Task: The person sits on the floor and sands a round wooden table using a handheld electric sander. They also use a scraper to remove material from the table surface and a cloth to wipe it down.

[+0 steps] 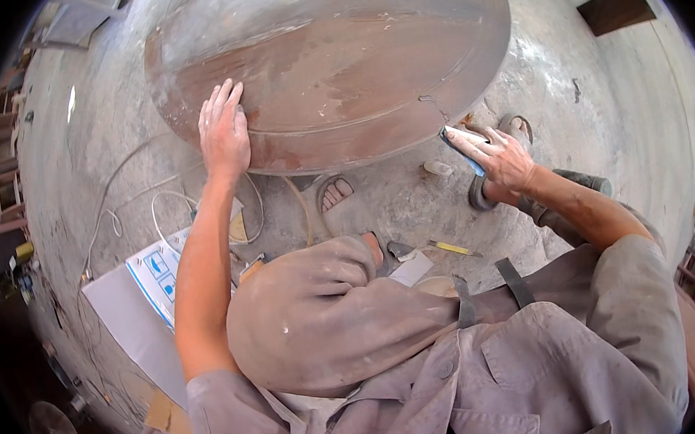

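A large round brown wooden tabletop [335, 77], dusty and with pale patches, fills the upper middle. My left hand [224, 133] lies on its left side with the fingers stretched out, holding nothing. Just beyond its near right rim, my right hand [503, 158] is closed on a thin flat blue pad [462, 151], which looks like folded sandpaper. The pad's upper end is at or very close to the rim; I cannot tell whether it touches. A dark wavy line [435, 107] runs across the wood near that spot. My fingers hide part of the pad.
Below the tabletop, a yellow cutter knife [454, 248] and a white block [437, 168] lie on the concrete floor. Pale hoses [102, 201] curl at left beside a white-and-blue printed sheet [154, 271]. My sandalled feet [335, 193] are under the rim. A dark box [615, 8] stands far right.
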